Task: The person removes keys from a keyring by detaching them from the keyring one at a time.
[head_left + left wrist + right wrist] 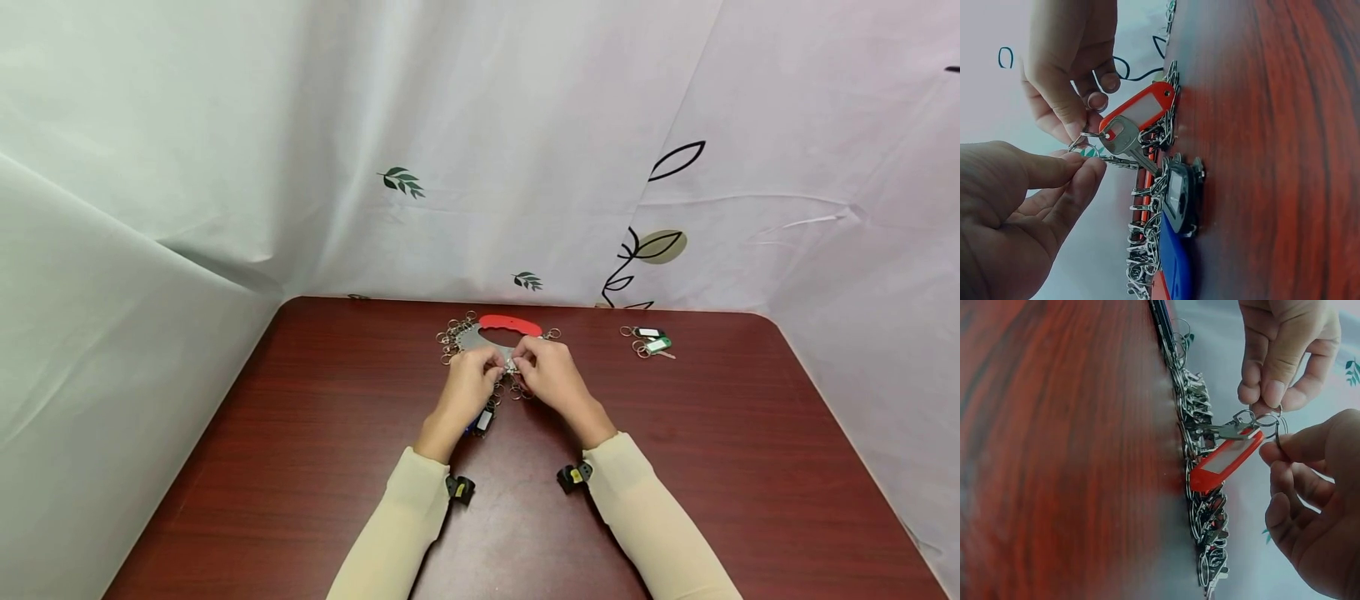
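Observation:
Thumb and fingers of my left hand pinch one side of a small metal key ring. My right hand pinches the other side of it. From this ring hang a silver key and a red key tag with a white label. Both hands are over the near edge of a grey metal plate with a red handle, which lies on the table. Many split rings line the plate's edge. A black key tag and a blue key tag lie near my left wrist.
The dark red wooden table carries everything. Toward its back right lie a black tag and a green tag with rings and a key. A white curtain with leaf prints hangs behind and at both sides.

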